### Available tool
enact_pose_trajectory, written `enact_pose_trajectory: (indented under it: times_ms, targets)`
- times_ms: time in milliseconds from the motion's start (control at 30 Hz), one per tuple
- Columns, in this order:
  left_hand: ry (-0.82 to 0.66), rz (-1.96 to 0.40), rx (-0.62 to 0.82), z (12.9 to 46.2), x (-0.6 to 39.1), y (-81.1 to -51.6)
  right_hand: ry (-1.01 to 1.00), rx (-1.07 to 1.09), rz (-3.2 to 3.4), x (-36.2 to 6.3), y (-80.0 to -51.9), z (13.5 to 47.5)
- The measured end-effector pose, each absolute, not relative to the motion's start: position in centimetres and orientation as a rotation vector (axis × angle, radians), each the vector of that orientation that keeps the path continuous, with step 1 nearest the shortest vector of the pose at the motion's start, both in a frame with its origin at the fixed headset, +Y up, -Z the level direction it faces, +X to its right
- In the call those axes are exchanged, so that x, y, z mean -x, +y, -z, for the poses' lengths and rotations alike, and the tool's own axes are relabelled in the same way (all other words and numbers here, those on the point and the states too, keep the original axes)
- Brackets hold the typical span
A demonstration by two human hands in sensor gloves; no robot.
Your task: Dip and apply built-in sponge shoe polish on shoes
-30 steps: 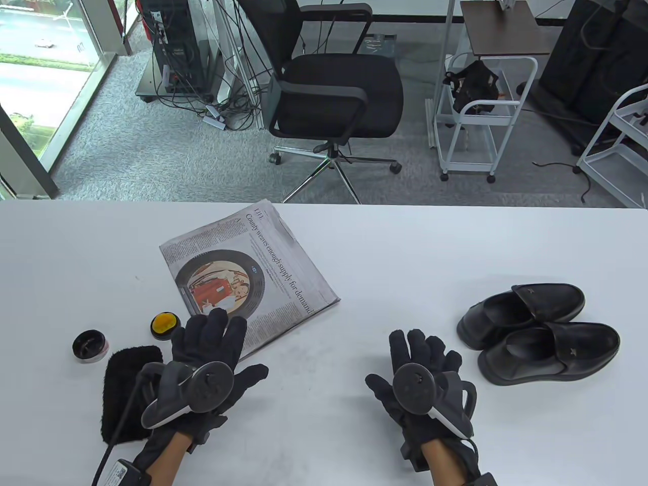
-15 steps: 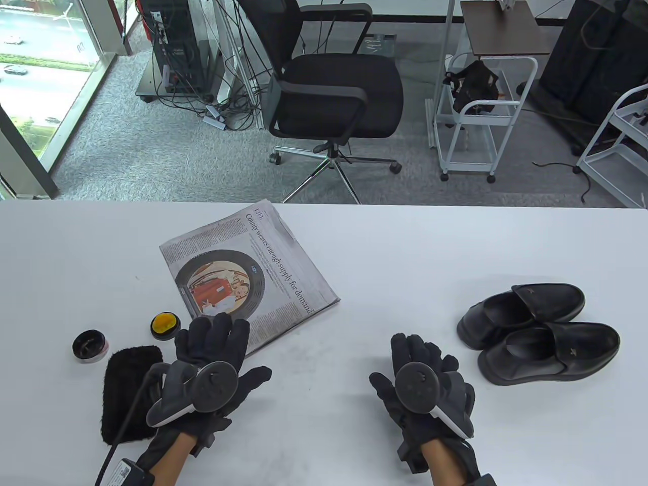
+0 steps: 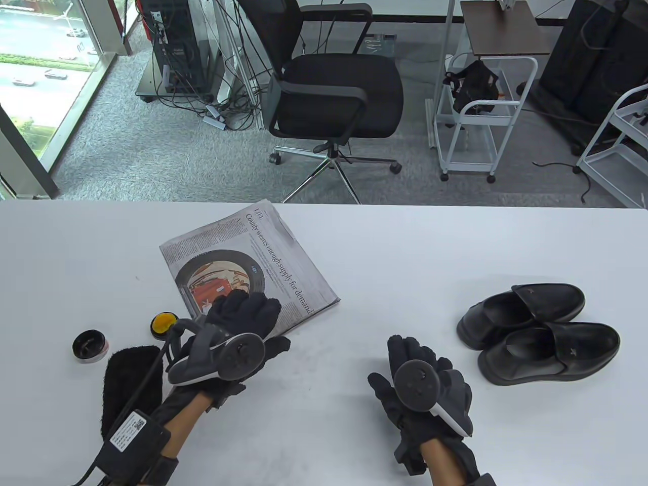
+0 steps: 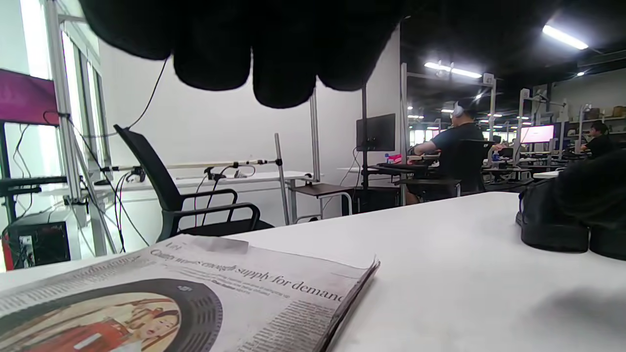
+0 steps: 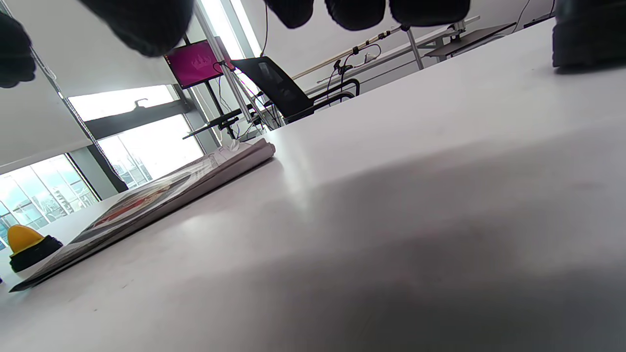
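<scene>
The sponge (image 3: 164, 324), yellow side up, sits at the newspaper's (image 3: 243, 263) near left corner, with the open polish tin (image 3: 90, 345) further left and a black cloth (image 3: 129, 390) in front. Both lie left of the left hand (image 3: 238, 324), the nearer hand, which hangs over the paper's near edge, fingers (image 4: 279, 58) together, loosely straight, holding nothing. The 2 shoes (image 3: 539, 331) lie side by side at far right, toes pointing right. The right hand (image 3: 420, 374) hovers just left of them, fingers relaxed, empty.

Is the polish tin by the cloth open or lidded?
Open: the polish tin shows its dark inside, and the yellow sponge lid sits apart beside the newspaper.
</scene>
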State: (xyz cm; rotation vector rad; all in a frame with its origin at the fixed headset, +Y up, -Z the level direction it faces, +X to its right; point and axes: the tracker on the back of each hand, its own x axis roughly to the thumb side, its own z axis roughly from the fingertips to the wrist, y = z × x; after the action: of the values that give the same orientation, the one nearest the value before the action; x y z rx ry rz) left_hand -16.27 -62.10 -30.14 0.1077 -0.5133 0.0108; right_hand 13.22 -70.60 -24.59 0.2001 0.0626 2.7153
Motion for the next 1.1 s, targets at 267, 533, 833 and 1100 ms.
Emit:
enact_pose_trajectory:
  times_ms: [267, 533, 833, 1100]
  targets:
    - [-0.288, 0.060, 0.143, 36.0, 14.8, -68.9, 0.046, -0.189, -2.658, -13.9, -70.5, 24.6]
    - [-0.179, 0.034, 0.454, 37.9, 14.7, -74.3, 0.083, -0.192, -2.657, -13.9, -70.7, 24.6]
    - [-0.168, 0.052, 0.300, 36.5, 11.6, -74.2, 0.108, -0.177, -2.645, -14.0, -71.3, 24.7]
    - [-0.251, 0.072, 0.144, 33.6, 11.5, -67.7, 0.151, -0.139, -2.656, -14.4, -71.9, 25.0]
